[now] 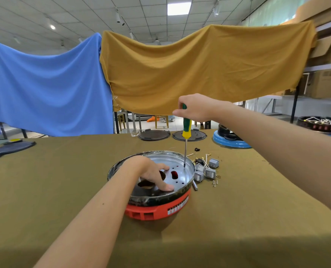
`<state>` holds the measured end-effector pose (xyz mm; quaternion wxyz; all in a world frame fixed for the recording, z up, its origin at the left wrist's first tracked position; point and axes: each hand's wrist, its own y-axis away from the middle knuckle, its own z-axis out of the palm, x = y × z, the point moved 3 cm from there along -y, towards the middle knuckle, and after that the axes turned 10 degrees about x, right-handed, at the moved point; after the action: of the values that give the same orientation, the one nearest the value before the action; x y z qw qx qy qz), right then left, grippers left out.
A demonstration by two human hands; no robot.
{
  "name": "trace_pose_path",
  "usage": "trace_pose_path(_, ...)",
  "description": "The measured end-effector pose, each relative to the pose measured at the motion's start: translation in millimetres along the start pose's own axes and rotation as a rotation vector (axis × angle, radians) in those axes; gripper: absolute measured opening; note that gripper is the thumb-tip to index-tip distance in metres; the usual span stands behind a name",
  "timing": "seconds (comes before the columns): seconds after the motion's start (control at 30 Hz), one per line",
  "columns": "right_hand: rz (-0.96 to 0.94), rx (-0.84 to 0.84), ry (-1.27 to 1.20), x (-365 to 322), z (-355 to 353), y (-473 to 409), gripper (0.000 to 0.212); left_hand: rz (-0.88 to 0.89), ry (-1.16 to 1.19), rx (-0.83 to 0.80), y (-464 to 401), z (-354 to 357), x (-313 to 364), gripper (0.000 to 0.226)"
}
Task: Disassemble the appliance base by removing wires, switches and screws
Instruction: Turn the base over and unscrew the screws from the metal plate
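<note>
At frame centre, the left hand (154,174) presses flat on the round red-and-silver appliance base (153,187) while the right hand (194,108) grips a green-and-yellow screwdriver (186,130), apparently seated on a screw needing steady downward turning.

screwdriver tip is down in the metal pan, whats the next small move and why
Probably turn the screwdriver to back out a screw. The right hand grips its handle upright, tip on the silver pan, and the left hand presses the base steady. Switches already lie loose beside it.
</note>
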<state>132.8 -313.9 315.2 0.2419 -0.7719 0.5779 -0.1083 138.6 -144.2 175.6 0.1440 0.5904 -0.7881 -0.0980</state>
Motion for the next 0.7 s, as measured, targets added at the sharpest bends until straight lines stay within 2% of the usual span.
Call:
trace_pose_path(0.1, 0.003, -0.031, -0.187, -0.9, -0.2, 1.3, 0.023, -0.001, -0.006, 0.004, -0.4, 0.4, 0.2, 0.1)
trace_pose_path(0.2, 0.056, -0.065, -0.422, -2.0, -4.8, 3.7, 0.036, -0.004, 0.003, 0.001, -0.7, 0.0, 0.1, 0.1)
trace_pose_path(0.27, 0.059, -0.079, -0.4, -1.9, -4.8, 3.5, 0.039, -0.004, 0.005, -0.003, -1.4, 0.2, -0.1, 0.1)
trace_pose_path(0.37, 0.012, -0.042, -0.199, -1.4, -2.8, 4.3, 0.029, -0.002, 0.001, -0.001, -2.2, -0.1, 0.2, 0.1)
trace_pose_path(0.43, -0.023, -0.004, -0.052, -0.7, -2.8, 4.1, 0.038, -0.004, 0.003, -0.002, -2.3, 0.0, 0.2, 0.101)
trace_pose_path(0.5, -0.052, 0.019, 0.0, -1.0, -2.5, 3.6, 0.036, -0.003, 0.003, 0.001, -2.1, 0.2, -0.3, 0.101)
trace_pose_path(0.6, -0.043, 0.004, -0.13, 1.0, -1.2, 3.0, 0.027, 0.001, 0.004, 0.0, -2.3, 0.2, -0.3, 0.101)
trace_pose_path(0.7, 0.02, -0.007, -0.384, 4.8, -6.4, 4.6, 0.038, 0.003, 0.009, -0.001, -1.8, -0.2, -0.2, 0.101)
